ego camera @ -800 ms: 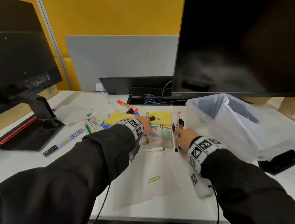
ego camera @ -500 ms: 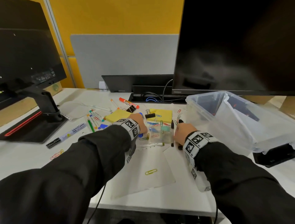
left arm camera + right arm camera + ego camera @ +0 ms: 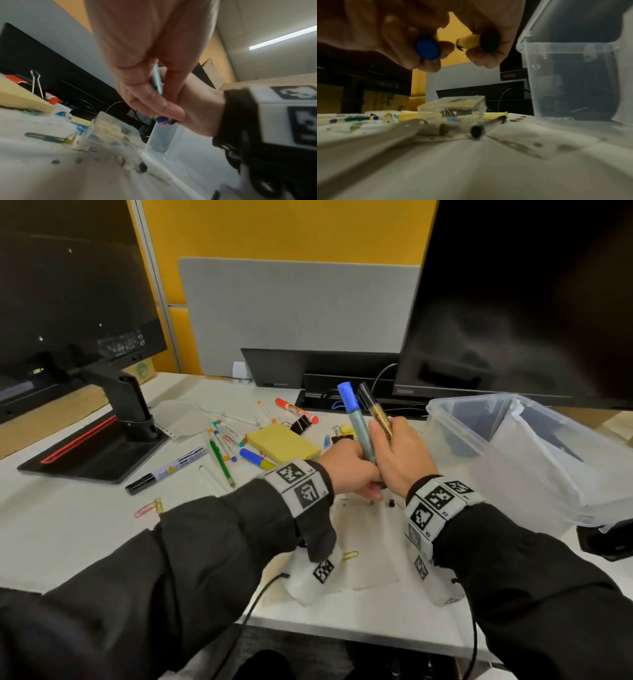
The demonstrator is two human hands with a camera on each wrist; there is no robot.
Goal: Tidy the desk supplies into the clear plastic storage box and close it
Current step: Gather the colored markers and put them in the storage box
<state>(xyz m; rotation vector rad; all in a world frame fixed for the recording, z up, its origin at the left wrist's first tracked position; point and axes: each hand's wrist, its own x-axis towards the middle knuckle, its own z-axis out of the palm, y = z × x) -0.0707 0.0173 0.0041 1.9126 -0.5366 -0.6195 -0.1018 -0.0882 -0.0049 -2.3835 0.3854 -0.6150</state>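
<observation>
Both hands meet above the middle of the desk, each holding a marker upright. My left hand (image 3: 351, 470) grips a blue-capped marker (image 3: 356, 419), whose blue end (image 3: 162, 120) pokes out below the fingers. My right hand (image 3: 399, 455) grips a gold marker with a black cap (image 3: 376, 412) and touches the left hand. From below, the right wrist view shows the blue end (image 3: 427, 49) and the black end (image 3: 489, 40). The clear plastic storage box (image 3: 507, 419) stands open on the right, with its lid leaning inside it.
Several markers (image 3: 222, 440), a yellow sticky pad (image 3: 282, 445), a red marker (image 3: 296, 409), binder clips (image 3: 301, 422) and paper clips (image 3: 149, 506) lie left of the hands. A small clear case (image 3: 452, 108) and a black pen (image 3: 488, 124) lie under them. Monitors stand at both sides.
Both hands rose off the desk, each with a marker, and came together. The markers now point upward.
</observation>
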